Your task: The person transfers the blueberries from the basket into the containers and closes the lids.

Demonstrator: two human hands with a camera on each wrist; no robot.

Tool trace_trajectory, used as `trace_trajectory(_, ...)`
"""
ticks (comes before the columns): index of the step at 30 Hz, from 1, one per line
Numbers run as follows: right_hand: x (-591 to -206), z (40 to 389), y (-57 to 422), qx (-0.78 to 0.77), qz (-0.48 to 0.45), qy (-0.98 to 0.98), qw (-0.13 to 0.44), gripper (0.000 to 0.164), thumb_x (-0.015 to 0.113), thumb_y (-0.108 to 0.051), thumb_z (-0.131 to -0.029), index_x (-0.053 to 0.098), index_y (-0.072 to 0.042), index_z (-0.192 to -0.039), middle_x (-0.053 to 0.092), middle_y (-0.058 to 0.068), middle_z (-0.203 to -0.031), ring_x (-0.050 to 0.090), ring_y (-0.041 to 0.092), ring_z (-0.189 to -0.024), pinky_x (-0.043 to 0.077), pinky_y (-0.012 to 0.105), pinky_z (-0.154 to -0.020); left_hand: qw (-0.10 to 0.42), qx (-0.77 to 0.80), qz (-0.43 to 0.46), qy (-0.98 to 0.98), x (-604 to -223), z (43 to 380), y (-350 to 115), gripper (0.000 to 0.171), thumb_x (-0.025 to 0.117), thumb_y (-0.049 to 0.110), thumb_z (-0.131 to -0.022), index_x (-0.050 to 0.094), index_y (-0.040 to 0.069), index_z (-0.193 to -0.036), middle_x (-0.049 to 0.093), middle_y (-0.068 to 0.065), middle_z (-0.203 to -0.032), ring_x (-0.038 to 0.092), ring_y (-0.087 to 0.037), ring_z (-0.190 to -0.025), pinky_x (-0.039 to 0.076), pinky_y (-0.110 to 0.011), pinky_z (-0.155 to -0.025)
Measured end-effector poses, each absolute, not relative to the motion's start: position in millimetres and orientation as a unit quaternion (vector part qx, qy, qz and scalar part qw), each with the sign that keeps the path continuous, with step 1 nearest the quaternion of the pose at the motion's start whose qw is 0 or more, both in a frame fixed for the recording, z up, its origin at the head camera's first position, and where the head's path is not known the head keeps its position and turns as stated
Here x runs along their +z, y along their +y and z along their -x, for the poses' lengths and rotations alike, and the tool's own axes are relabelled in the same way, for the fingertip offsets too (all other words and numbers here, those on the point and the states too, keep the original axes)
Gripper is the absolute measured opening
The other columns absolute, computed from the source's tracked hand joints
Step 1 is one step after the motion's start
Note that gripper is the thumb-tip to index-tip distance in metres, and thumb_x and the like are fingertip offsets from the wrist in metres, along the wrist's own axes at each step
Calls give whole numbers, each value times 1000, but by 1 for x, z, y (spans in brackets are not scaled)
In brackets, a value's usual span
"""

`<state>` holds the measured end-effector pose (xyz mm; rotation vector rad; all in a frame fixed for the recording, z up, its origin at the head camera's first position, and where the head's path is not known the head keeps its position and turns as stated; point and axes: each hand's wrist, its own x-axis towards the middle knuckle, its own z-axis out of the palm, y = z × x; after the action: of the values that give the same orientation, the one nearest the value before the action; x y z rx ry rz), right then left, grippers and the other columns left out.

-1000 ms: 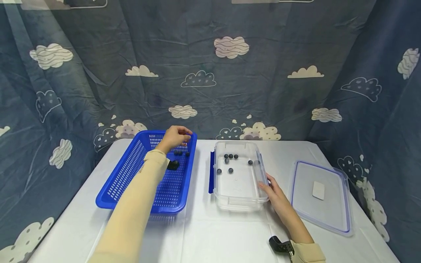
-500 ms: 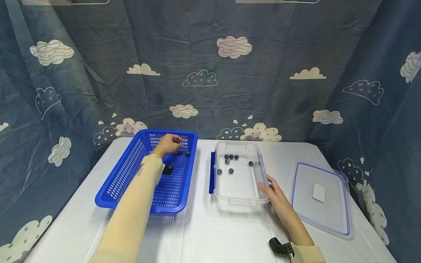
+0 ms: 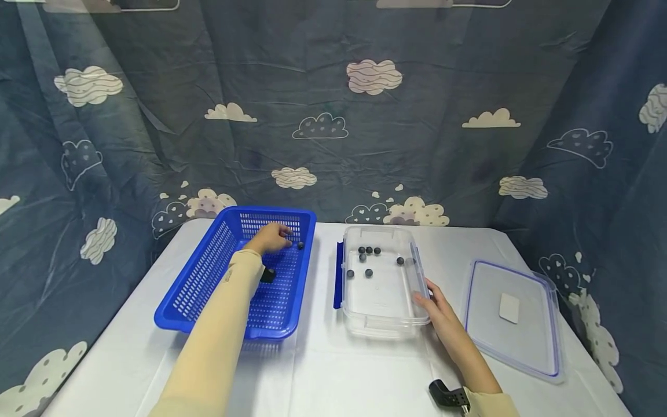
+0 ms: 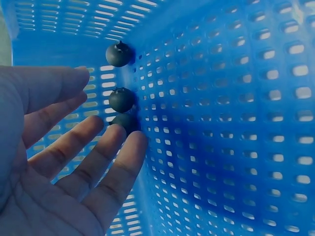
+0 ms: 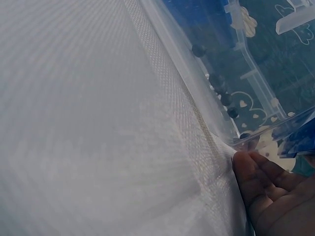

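In the left wrist view, my left hand (image 4: 81,167) reaches into a blue plastic basket (image 3: 165,317), fingers spread and loosely bent with nothing between them. Three blueberries (image 4: 121,100) lie along the basket's bottom edge by the fingertips; the nearest is partly hidden behind a finger. From the head view only one blueberry (image 3: 300,245) shows past the left hand (image 3: 271,238). My right hand (image 3: 443,317) grips the right side of a clear plastic container (image 3: 377,298), thumb over the rim and fingers outside. Several blueberries (image 3: 369,273) lie scattered inside, mostly toward its far end.
A clear lid (image 3: 482,324) with a blue seal and a white label (image 3: 509,308) lies to the right of the container. A blue latch flap (image 3: 339,275) hangs out on the container's left side. A cloud-print curtain (image 3: 323,168) stands behind the white-covered table (image 3: 333,376).
My left hand has moved from over the basket's far right corner down and left, lower into the basket by the blueberries. My right hand keeps its grip on the container.
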<state>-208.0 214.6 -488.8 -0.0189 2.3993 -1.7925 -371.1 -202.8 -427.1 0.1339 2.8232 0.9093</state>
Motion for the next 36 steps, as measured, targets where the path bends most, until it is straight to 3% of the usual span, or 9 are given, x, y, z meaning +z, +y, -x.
trace_trajectory(10, -489, 209, 213, -599, 7, 798, 69, 68, 46, -30, -111, 19, -9, -170, 36, 34, -163, 38, 46, -148, 31, 66, -126, 101, 284, -57, 952, -430, 369, -204, 45, 70, 11, -100, 65, -1, -143, 68, -24, -138, 63, -39, -132, 49, -53, -119)
trace_trajectory(20, -489, 208, 213, -602, 10, 794, 75, 68, 46, -32, -111, 19, -11, -170, 29, 33, -168, 30, 47, -154, 25, 71, -128, 92, 285, -52, 953, -431, 371, -205, 43, 71, 9, -98, 68, -2, -139, 72, -23, -132, 66, -37, -125, 51, -52, -117)
trace_trajectory(36, -488, 208, 213, -587, 4, 806, 72, 70, 47, -35, -112, 18, -11, -171, 36, 33, -166, 42, 47, -149, 35, 63, -123, 84, 229, -37, 969, -432, 372, -213, 40, 69, 6, -93, 71, -5, -132, 71, -24, -137, 63, -42, -135, 49, -51, -121)
